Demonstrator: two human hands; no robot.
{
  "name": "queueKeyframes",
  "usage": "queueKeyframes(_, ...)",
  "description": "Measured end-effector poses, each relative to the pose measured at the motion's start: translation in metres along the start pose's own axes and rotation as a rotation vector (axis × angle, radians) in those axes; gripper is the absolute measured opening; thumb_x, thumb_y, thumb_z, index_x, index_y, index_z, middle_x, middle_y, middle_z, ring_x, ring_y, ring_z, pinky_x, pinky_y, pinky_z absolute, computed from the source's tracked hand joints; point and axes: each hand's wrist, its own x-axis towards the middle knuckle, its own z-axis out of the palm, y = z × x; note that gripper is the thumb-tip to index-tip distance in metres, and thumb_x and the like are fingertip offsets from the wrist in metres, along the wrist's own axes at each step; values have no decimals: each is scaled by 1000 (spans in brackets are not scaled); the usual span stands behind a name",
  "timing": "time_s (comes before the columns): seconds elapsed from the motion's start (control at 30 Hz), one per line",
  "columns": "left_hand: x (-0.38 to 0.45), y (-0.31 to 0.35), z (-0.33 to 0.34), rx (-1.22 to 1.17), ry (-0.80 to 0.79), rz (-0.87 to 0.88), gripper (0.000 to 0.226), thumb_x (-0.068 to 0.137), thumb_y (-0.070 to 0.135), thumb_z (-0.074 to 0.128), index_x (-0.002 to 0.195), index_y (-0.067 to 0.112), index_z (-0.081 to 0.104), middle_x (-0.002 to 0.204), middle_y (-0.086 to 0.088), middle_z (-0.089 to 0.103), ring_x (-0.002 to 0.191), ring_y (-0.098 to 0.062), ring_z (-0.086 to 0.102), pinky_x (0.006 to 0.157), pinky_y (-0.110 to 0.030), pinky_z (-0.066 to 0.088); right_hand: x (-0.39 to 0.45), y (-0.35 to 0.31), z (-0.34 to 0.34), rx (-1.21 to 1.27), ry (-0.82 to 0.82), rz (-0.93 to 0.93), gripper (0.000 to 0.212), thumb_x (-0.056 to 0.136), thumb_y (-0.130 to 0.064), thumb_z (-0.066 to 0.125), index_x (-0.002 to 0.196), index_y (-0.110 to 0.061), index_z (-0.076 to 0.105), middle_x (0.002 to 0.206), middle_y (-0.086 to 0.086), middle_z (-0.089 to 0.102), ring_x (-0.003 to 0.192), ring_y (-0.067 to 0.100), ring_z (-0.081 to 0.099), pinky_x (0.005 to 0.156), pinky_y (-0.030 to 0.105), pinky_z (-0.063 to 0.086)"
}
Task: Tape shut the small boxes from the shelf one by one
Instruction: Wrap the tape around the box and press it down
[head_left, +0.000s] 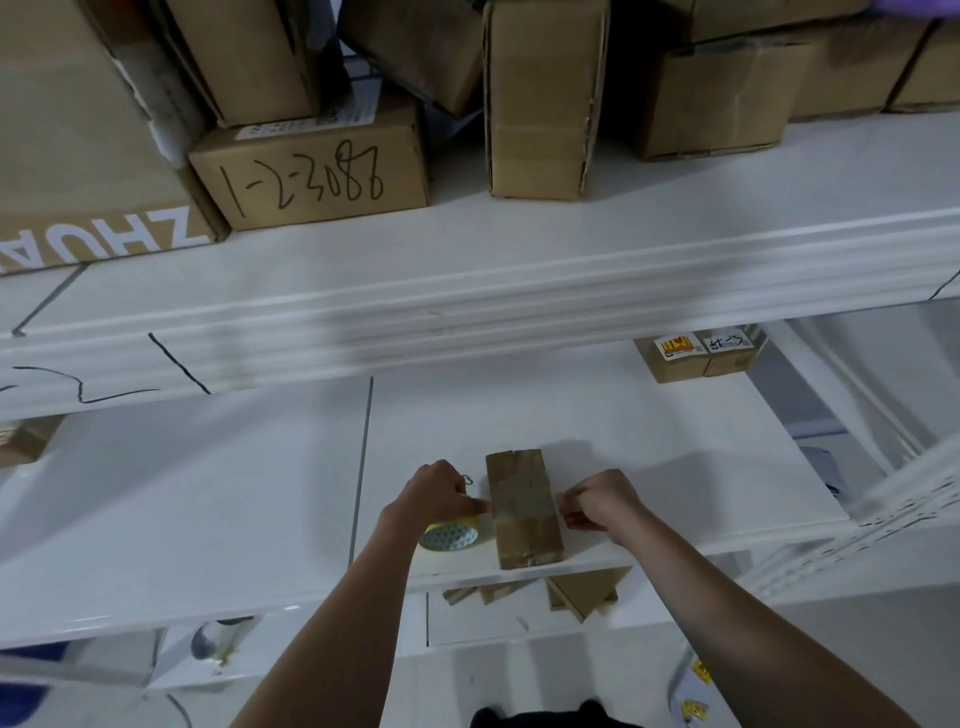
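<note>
A small brown cardboard box (524, 509) lies lengthwise near the front edge of the white middle shelf (208, 509). A strip of clear tape runs across its top. My left hand (434, 493) is at the box's left side, fingers curled and pinching the tape there, with the tape roll (449, 535) just under it on the shelf. My right hand (602, 504) is at the box's right side, fingers curled, pinching the tape end against that side.
The upper shelf (519, 249) carries several larger cardboard boxes, one marked 1-2-3088 (311, 174). A small labelled box (696, 353) sits at the back right of the middle shelf. Cardboard pieces (576, 592) lie on the lower shelf. A metal upright (883, 509) stands at right.
</note>
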Motion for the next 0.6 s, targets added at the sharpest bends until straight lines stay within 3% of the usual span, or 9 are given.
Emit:
queueKeyframes(0.27,1,1,1,17,-4,4,48,77,59,74,94,13,76,73,6,63,65,-10,62,58,-18,45,0,0,3,29,-22,55,9,89,2,71,91,10,72,86,25,73,68,31,70,58,36,62)
queueKeyframes(0.43,2,1,5,17,-7,-4,41,79,55,74,87,15,74,73,4,64,67,-13,64,60,-20,46,-4,-1,9,-38,-3,52,10,89,-1,71,92,9,71,90,25,72,79,36,73,70,45,64)
queueKeyframes(0.6,2,-1,8,18,0,-9,41,82,53,73,93,14,75,77,5,65,69,-13,65,66,-21,50,-12,-3,15,-141,81,11,15,85,-3,77,92,6,67,91,22,70,76,34,73,60,39,63)
